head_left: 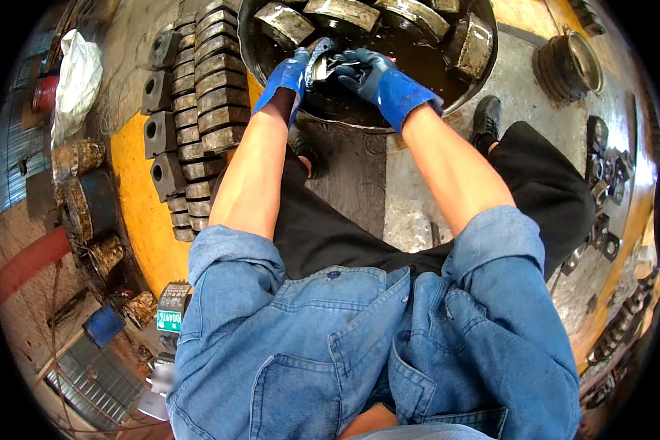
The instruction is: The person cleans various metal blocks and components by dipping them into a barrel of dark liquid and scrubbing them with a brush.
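Note:
A wide round basin [494, 45] holding dark oily liquid [414, 70] lies in front of me between my feet. Thick wet metal blocks, one at the left [284, 24] and one at the right [471, 48], rest around its far side with several others. Over its near edge, my left hand [292, 73], in a blue rubber glove, is closed on a small shiny metal piece [320, 70]. My right hand [380, 75], gloved alike, has its fingers bent against the same piece from the right. The fingers and glare hide most of the piece's shape.
Long rows of stacked metal blocks [220, 77] stand left of the basin, beside dark blocks with round holes [155, 133]. A round metal cylinder [568, 66] stands at the right, with small metal parts [609, 176] nearer. A white sack [79, 77] lies far left.

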A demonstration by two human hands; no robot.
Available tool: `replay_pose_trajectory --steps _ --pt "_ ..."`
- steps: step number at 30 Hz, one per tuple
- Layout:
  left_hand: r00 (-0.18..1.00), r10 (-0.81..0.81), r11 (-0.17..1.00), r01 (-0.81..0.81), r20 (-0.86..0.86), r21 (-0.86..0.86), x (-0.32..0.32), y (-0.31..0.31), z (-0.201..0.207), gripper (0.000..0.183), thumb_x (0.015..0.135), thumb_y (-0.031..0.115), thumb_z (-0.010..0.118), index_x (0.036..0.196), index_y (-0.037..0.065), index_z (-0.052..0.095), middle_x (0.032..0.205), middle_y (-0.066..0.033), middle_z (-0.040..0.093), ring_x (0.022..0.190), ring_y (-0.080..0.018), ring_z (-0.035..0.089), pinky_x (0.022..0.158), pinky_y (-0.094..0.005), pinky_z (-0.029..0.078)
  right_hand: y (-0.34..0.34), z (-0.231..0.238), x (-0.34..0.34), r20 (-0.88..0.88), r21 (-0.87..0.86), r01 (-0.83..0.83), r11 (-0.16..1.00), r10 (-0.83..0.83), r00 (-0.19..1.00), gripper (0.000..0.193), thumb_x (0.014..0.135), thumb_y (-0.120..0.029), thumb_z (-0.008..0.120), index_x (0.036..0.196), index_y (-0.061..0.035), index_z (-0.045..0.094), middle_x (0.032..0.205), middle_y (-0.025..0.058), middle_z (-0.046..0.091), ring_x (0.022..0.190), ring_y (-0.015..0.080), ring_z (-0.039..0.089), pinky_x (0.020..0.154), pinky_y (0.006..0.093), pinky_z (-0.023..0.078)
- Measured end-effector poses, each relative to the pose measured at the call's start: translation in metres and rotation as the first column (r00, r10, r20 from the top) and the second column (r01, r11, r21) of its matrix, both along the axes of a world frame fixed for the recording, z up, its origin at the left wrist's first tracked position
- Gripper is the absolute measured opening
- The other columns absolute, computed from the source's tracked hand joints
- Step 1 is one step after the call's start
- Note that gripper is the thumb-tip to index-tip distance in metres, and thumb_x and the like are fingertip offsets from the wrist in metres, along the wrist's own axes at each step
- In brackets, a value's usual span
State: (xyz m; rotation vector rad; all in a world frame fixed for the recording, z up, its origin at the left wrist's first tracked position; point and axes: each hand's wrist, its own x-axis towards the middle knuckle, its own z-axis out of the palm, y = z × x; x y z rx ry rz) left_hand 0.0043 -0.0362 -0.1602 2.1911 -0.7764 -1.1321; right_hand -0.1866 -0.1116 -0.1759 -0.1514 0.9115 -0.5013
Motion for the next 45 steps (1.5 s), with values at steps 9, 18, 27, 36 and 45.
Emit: replay_pose_trajectory --steps 9,18,27,36,45 --pt "0.993 0.044 0.999 -0.044 -0.111 0.004 0.001 0.007 0.01 0.07 0.107 0.054 0.04 0.139 -0.005 0.061 0.141 -0.0227 0.064 0.128 -0.0309 0.061 0.11 -0.041 0.043 -0.017 0.023 -0.014 -0.244 -0.659 -0.574 0.487 0.583 0.775 0.028 0.093 -0.023 0.077 0.119 -0.0114 0.077 0.096 0.0043 0.079 0.081 0.0139 0.072 0.069 0.0307 0.059" --pt "0.957 0.114 0.993 -0.119 -0.268 0.0 0.006 0.006 0.0 0.069 0.108 0.054 0.041 0.136 -0.004 0.063 0.133 -0.0208 0.068 0.117 -0.0297 0.065 0.104 -0.0414 0.048 -0.005 0.078 -0.001 -0.959 -0.281 -0.747 -0.603 0.149 0.24 0.029 0.087 -0.016 0.069 0.112 -0.0065 0.078 0.101 0.0132 0.077 0.088 0.0299 0.072 0.078 0.0439 0.056" --pt "0.951 0.115 0.993 -0.121 -0.287 -0.001 -0.009 0.007 0.014 0.06 0.107 0.052 0.045 0.136 0.003 0.066 0.131 -0.0168 0.07 0.115 -0.0313 0.066 0.104 -0.0405 0.05 0.016 0.059 -0.018 -0.883 0.165 -0.499 -0.851 -0.352 0.309 0.046 0.088 -0.014 0.069 0.134 -0.0193 0.068 0.106 0.0094 0.078 0.095 0.0276 0.076 0.084 0.0409 0.059" --pt "0.931 0.119 0.988 -0.145 -0.345 -0.051 -0.019 0.008 0.023 0.068 0.106 0.057 0.044 0.132 0.0 0.068 0.125 -0.0194 0.073 0.109 -0.0284 0.068 0.1 -0.0421 0.051 0.013 0.006 -0.003 -0.735 0.034 -0.433 -0.901 -0.316 0.6 0.016 0.094 -0.014 0.062 0.102 -0.0032 0.07 0.079 0.0116 0.072 0.079 0.0337 0.073 0.071 0.0461 0.057" --pt "0.97 -0.204 0.967 0.221 0.136 -0.125 0.005 0.009 0.009 0.067 0.106 0.054 0.045 0.146 0.002 0.058 0.153 -0.018 0.056 0.144 -0.028 0.049 0.119 -0.0371 0.034 -0.002 0.046 -0.005 -0.89 -0.455 -0.888 -0.064 0.016 0.455 0.038 0.088 -0.024 0.069 0.124 -0.0102 0.072 0.118 0.0212 0.074 0.111 0.0381 0.071 0.097 0.0451 0.055"
